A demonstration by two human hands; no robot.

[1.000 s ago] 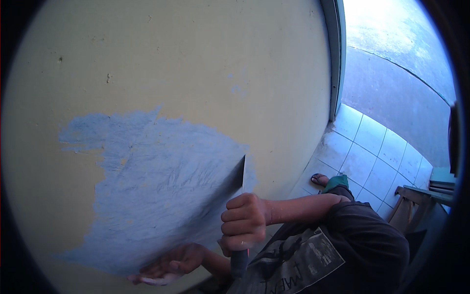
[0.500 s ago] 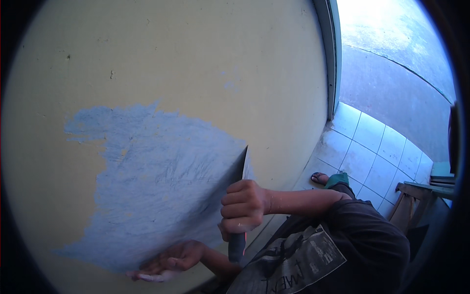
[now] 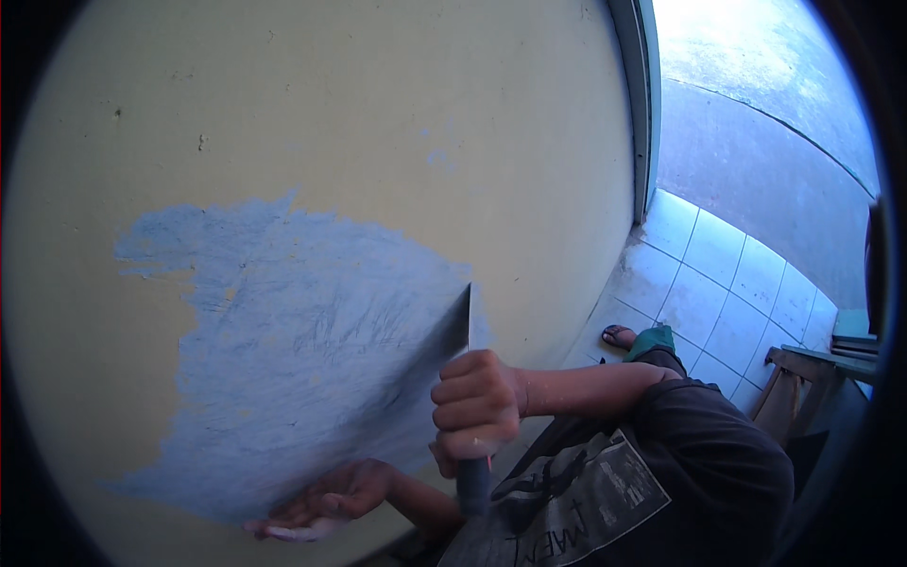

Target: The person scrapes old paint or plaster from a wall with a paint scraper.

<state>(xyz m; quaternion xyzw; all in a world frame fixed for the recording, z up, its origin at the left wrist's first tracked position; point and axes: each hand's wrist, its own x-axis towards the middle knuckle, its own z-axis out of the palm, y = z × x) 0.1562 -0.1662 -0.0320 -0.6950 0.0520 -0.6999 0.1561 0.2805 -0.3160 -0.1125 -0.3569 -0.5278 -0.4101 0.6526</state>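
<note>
- Scraper (image 3: 474, 487) clenched in the right hand (image 3: 477, 402), tip near the blue patch's right edge (image 3: 470, 271).
- Blade (image 3: 470, 321) just turned more edge-on; work seems ongoing there.
- Left hand (image 3: 331, 501) palm up, loosely spread.

Patch (image 3: 274, 350) located on wall (image 3: 378, 104), left of door frame (image 3: 644, 123); floor (image 3: 704, 293) seen at right. Scraper (image 3: 470, 326) held in right hand (image 3: 477, 406), before the patch's right side — left hand (image 3: 321, 501) positioned lower left, by the patch's bottom edge.
</note>
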